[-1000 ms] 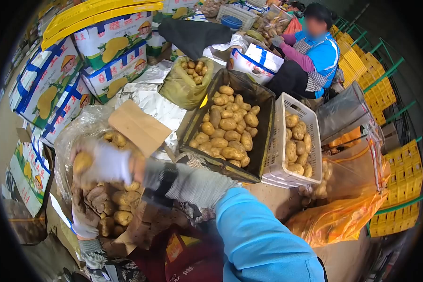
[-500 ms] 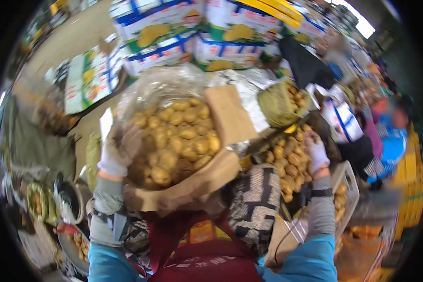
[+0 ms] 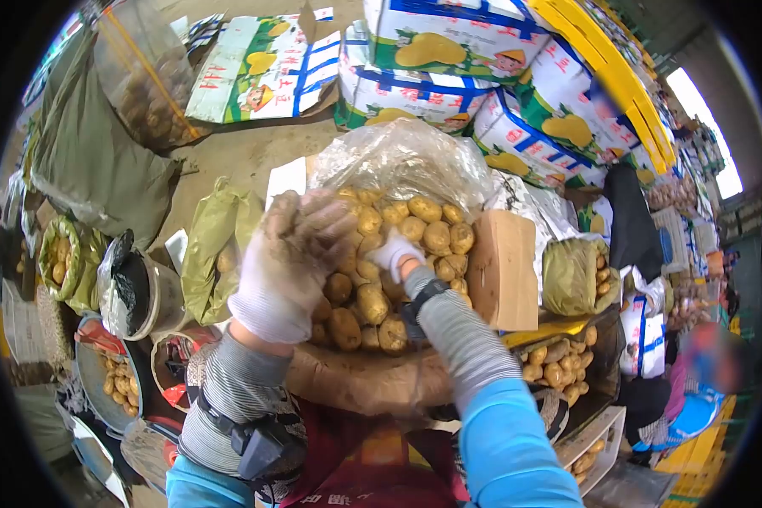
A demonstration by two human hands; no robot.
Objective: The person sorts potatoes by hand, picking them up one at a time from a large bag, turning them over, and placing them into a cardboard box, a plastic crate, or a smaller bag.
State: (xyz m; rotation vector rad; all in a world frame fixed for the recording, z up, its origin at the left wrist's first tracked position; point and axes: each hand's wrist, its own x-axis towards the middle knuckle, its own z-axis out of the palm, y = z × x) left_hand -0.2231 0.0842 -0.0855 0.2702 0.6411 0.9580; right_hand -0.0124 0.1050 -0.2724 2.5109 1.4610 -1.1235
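Observation:
An open cardboard box (image 3: 372,372) in front of me holds many potatoes (image 3: 436,237), with a clear plastic liner (image 3: 406,157) bunched at its far side. My left hand (image 3: 292,258), in a white glove with soiled fingers, is over the box's left side, its fingers stretched out and open. My right hand (image 3: 395,254), in a white glove, reaches down among the potatoes near the middle. Its fingers are bent and their tips hidden, so I cannot make out what they hold.
Potatoes lie in a dark container (image 3: 559,364) at the right, above a white crate (image 3: 597,453). Printed cartons (image 3: 457,51) are stacked beyond the box. Green bags (image 3: 216,245), a bucket (image 3: 157,296) and a basin of potatoes (image 3: 102,372) stand at the left. A person in blue (image 3: 694,406) is at the right.
My right hand has gone from the potatoes on the right into the box. My left hand has moved from the box's left edge to over its potatoes. The view has turned left.

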